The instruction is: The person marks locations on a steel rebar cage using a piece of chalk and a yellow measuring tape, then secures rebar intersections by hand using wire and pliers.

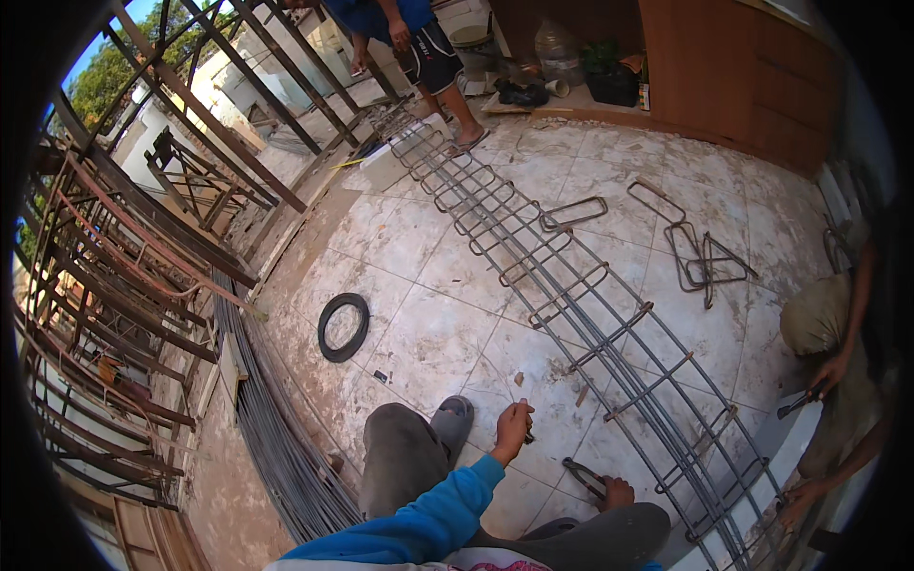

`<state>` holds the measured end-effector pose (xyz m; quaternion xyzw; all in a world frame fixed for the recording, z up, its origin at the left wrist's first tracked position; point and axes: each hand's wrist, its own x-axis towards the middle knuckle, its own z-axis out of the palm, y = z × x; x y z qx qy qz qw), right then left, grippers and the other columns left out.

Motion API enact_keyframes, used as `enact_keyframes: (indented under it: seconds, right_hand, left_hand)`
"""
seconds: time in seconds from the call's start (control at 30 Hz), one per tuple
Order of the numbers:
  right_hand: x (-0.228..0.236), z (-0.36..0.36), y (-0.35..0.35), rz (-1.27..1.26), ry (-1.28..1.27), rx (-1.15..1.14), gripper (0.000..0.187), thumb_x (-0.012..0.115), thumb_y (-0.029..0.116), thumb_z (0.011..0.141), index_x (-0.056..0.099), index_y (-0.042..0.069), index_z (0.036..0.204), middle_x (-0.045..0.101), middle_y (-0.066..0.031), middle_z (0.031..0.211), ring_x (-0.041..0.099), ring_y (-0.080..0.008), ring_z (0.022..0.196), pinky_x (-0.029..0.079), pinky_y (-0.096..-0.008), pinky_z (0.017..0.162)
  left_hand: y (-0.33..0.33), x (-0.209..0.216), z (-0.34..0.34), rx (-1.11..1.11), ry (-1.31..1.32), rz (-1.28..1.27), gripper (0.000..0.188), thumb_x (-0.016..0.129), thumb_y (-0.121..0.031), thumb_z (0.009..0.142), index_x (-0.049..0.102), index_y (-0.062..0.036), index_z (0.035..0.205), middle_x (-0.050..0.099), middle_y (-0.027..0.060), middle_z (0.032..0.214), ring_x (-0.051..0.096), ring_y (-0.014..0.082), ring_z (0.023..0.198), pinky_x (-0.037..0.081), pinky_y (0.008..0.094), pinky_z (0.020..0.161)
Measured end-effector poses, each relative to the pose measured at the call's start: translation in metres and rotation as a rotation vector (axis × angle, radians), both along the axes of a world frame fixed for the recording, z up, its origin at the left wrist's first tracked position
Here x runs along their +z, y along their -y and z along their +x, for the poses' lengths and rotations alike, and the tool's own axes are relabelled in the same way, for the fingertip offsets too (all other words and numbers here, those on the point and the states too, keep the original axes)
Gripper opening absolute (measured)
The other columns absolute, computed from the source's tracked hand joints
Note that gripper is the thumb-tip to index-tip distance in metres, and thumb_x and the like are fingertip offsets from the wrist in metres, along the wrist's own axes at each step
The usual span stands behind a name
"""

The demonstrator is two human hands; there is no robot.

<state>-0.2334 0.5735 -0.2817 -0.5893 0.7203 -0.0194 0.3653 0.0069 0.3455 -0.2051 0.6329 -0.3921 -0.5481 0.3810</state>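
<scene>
My left hand [512, 433], at the end of a blue sleeve, is closed over the tiled floor between my knees; a small dark bit shows at its edge, too little to name. Beside my right knee, my right hand [618, 494] grips the handles of dark pincers [579, 474], which are held low over the tiles. To the right of both hands, a long rebar cage [609, 347] of straight bars and rectangular stirrups runs from the near right to the far end, apart from my hands.
Loose stirrups [700, 257] lie right of the cage. A black wire coil [344, 327] and a bundle of long bars [276, 447] are on the left. One co-worker's hand [804, 500] is at the cage's near end; another person [447, 76] stands at its far end.
</scene>
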Motion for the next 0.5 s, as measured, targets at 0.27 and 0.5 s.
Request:
enact_keyframes:
  seconds: [0.27,0.5]
  right_hand:
    - [0.088,-0.027,0.065,0.352,0.778,-0.165,0.049,0.072,0.030,0.084,0.062,0.008,0.126,0.067,-0.0133,0.110,0.064,-0.0240,0.099,0.051,-0.0374,0.085]
    - [0.297,-0.017,0.310,-0.296,0.722,-0.141,0.033,0.069,0.023,0.090,0.066,0.002,0.116,0.069,-0.0112,0.104,0.063,-0.0173,0.098,0.050,-0.0321,0.088]
  left_hand:
    - [-0.033,-0.102,0.082,0.018,0.586,0.821,0.046,0.061,-0.026,0.085,0.044,0.0001,0.119,0.043,0.0151,0.113,0.044,0.0308,0.103,0.040,0.0445,0.085]
    - [0.191,-0.023,0.011,0.343,0.471,-0.049,0.069,0.067,-0.022,0.080,0.036,0.0057,0.135,0.036,0.0268,0.135,0.035,0.0430,0.127,0.033,0.0479,0.107]
